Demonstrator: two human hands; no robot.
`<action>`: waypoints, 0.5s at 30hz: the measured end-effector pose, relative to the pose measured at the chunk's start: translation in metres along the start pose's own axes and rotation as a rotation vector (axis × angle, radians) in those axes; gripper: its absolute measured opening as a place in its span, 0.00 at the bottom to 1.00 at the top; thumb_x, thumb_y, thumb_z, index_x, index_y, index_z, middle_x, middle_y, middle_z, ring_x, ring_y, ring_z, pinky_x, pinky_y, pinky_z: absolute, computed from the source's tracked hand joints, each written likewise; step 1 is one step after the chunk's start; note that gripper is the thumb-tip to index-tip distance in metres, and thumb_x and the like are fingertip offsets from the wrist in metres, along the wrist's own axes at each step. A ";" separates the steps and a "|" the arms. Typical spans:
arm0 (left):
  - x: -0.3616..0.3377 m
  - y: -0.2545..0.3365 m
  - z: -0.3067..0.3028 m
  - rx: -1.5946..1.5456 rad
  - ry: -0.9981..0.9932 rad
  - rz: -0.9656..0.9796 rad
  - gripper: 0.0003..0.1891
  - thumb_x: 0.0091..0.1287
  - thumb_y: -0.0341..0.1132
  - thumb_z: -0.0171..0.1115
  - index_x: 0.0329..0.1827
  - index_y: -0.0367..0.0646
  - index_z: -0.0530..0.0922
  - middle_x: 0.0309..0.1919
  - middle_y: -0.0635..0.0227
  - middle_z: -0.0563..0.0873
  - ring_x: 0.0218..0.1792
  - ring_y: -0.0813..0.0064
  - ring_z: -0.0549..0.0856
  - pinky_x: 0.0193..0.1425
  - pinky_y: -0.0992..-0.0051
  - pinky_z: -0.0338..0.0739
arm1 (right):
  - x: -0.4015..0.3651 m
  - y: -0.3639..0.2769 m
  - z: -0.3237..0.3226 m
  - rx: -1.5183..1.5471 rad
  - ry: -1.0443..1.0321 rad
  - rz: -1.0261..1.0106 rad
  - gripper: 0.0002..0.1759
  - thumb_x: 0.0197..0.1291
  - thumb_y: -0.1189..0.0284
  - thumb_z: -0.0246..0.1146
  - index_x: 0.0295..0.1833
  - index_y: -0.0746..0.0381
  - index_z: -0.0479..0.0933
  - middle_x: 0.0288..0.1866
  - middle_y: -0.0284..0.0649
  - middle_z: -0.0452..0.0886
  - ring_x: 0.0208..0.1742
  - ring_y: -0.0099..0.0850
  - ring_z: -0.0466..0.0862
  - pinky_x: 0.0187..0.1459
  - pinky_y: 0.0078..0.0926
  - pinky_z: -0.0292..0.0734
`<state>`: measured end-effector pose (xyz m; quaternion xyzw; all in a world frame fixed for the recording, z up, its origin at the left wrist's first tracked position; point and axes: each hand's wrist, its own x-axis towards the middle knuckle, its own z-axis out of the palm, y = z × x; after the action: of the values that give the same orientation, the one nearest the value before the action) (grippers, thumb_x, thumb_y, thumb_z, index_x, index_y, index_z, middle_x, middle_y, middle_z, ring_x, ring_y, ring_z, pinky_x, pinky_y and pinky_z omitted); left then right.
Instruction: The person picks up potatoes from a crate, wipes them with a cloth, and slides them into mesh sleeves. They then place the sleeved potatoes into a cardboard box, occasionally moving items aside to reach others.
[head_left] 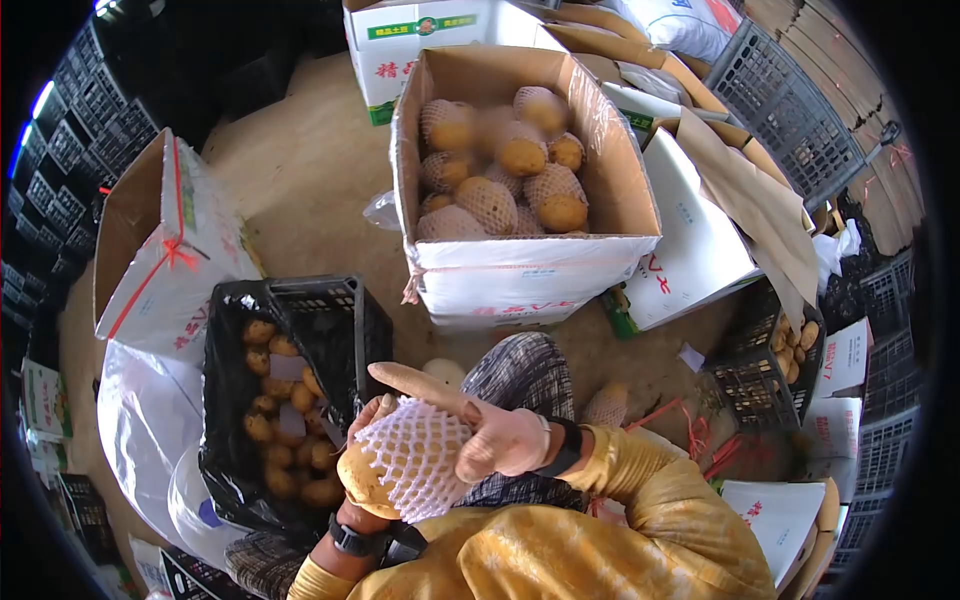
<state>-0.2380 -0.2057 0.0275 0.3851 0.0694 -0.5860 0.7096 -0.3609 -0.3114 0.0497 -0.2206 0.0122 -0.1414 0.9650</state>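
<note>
A large potato [361, 482], partly covered by a white foam net sleeve [415, 462], is held over my lap. Its bare end sticks out of the net toward the left. My left hand [362, 425] is closed round the potato from the left and beneath, with most of its fingers hidden behind it. On the other side, my right hand [505, 440] grips the netted end, its thumb pressed on the mesh. A long tan shape, like an outstretched finger, extends from my right hand above the net.
Ahead stands an open carton [535, 255] holding several netted potatoes [490, 205]. A black crate [375, 330] with loose potatoes [300, 488] and paper slips is at left. A netted potato [606, 405] lies by my knee. Another crate [745, 380] and cartons [690, 235] line the right.
</note>
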 end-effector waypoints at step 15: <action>0.047 0.094 -0.108 0.428 0.351 0.346 0.02 0.69 0.29 0.55 0.42 0.42 0.75 0.27 0.72 0.77 0.27 0.81 0.75 0.32 0.79 0.72 | 0.024 -0.267 -0.057 -2.106 0.421 0.331 0.31 0.52 0.69 0.67 0.65 0.53 0.73 0.40 0.42 0.83 0.37 0.30 0.85 0.40 0.30 0.83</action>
<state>-0.1024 -0.1725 -0.0299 0.6267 -0.0007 -0.3826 0.6789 -0.4145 -0.5719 0.1137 -0.9044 0.3221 0.0369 0.2773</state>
